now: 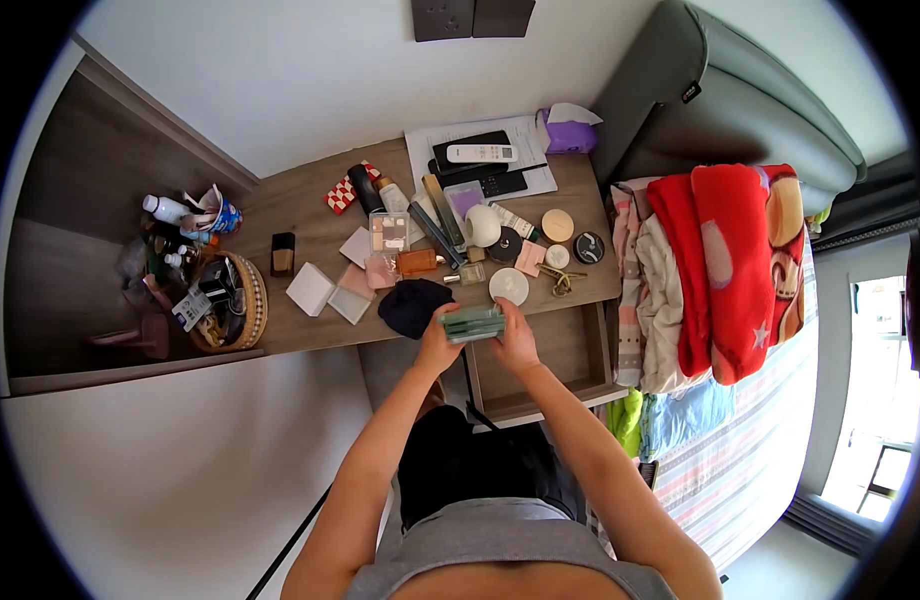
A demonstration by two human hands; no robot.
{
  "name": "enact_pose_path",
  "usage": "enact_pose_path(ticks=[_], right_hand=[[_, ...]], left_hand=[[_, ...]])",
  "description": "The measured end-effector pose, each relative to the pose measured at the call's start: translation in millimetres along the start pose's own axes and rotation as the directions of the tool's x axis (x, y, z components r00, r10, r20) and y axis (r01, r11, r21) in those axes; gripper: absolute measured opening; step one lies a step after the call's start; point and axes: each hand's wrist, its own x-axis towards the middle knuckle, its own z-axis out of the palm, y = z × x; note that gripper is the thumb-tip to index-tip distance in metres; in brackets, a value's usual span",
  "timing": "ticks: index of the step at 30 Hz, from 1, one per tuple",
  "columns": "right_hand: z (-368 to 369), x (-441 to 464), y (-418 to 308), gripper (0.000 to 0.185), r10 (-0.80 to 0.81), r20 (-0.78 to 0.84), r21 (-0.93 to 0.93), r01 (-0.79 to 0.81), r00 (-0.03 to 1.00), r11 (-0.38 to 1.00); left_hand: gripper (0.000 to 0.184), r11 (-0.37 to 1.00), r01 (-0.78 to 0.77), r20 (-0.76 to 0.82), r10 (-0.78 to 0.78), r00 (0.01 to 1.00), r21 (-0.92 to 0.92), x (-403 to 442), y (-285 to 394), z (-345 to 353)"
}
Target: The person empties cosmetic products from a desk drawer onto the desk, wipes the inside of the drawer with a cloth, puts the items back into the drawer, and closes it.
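Between my left hand [438, 342] and my right hand [517, 340] is a small stack of flat green cases [473, 323], gripped from both sides above the desk's front edge. Their exact kind is too small to make out. Below and to the right, a wooden drawer [540, 362] is pulled out. A dark cloth pouch [416, 307] lies just left of my left hand. Beyond my right hand is a round white compact [509, 287]. Makeup items crowd the desk behind, among them an eyeshadow palette [389, 232], an amber bottle [417, 262] and a black round case [504, 246].
A wicker basket [252, 300] of small items stands at the left. White boxes [310, 290] lie near it. Papers, a white remote [482, 153] and a purple tissue pack [570, 130] are at the back. Folded red blankets [730, 260] are piled on the bed at right.
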Motion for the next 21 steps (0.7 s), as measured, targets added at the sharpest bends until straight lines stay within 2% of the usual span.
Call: enact_pose_path(ticks=[3,4,7,10,13,16,19,21], right_hand=[[-7,-10,-4,0.074,-0.063,0.044,-0.006,0.063,0.997,0.998],[-8,-12,-5,0.074,-0.089,0.052,0.001,0.089,0.995,0.996],[3,-9,-17,0.071,0.064,-0.018,0.161,-0.06,0.998,0.985],[21,-3,-20,0.069,0.228,0.045,0.279,-0.231,0.973,0.932],[24,4,-16,0.07,0.079,0.072,0.059,-0.083,0.994,0.995],[11,1,-17,0.07,0.058,0.046,-0.022,-0.057,0.997,0.998],[12,-6,-3,0.068,0.107,0.003,-0.015,-0.107,0.994,0.994],[13,-6,6,0.069,0.21,0.059,-0.031,-0.208,0.976,0.978]], left_hand=[[0.063,0.988,-0.15,-0.079,0.152,0.985,0.036,-9,9,-9],[0.065,0.991,-0.132,-0.115,0.134,0.984,0.022,-9,17,-12],[0.07,0.997,-0.072,-0.174,0.073,0.982,0.015,-3,24,-20],[0.072,0.994,-0.012,-0.182,0.032,0.983,0.112,1,22,-28],[0.076,0.99,0.131,-0.078,-0.134,0.988,-0.045,-2,11,-30],[0.079,0.995,0.065,-0.051,-0.069,0.996,-0.082,3,11,-26],[0.083,0.997,0.034,-0.06,-0.038,0.997,-0.074,2,22,-15],[0.08,0.999,0.029,-0.018,-0.03,0.999,-0.036,3,11,-8]])
